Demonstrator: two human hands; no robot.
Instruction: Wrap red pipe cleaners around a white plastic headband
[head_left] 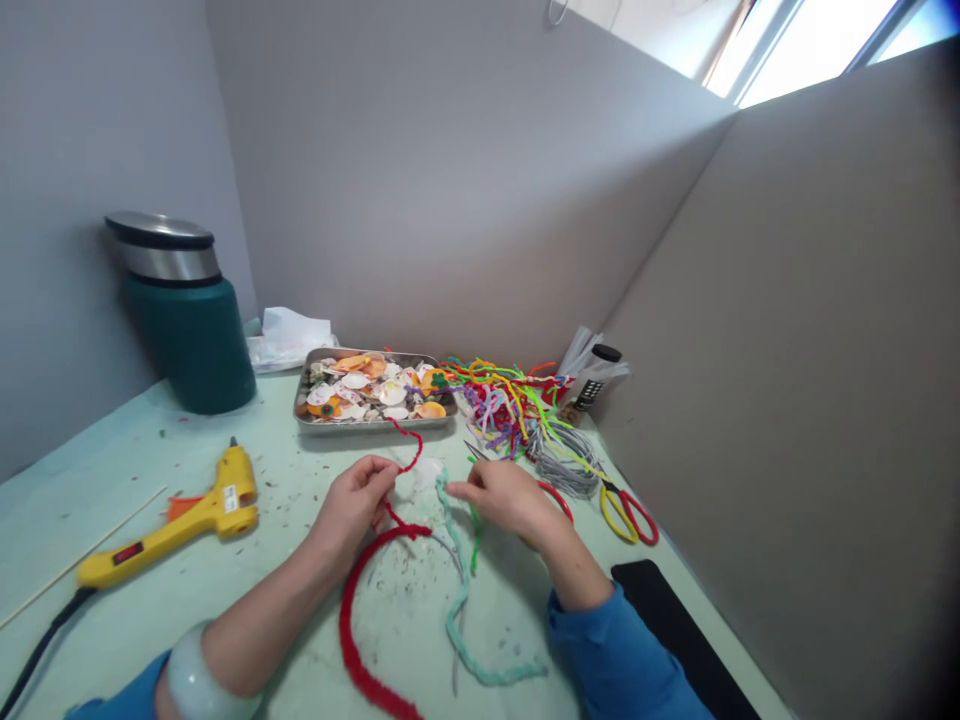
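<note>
My left hand (365, 497) pinches a length of red yarn (411, 452), whose free end curls up toward the tray. Below it, the same fuzzy red yarn is wound round the left side of a hoop (346, 625); thin grey wire shows bare on its right side. My right hand (504, 497) is closed, its fingertips at the top end of a mint-green yarn strand (452, 610) that trails down the table. A short bright green strand (475, 540) lies beside it. Partly hidden under my right hand, scissors (556, 498) show a metal tip and a red handle.
A metal tray (375, 428) of shells stands behind, beside tangled coloured yarn (510, 400) and a grey wire coil (566, 460). More scissors (630, 515) and a black strip (667, 620) lie right. Left are a yellow glue gun (217, 505), thin stick (90, 550) and green flask (191, 340).
</note>
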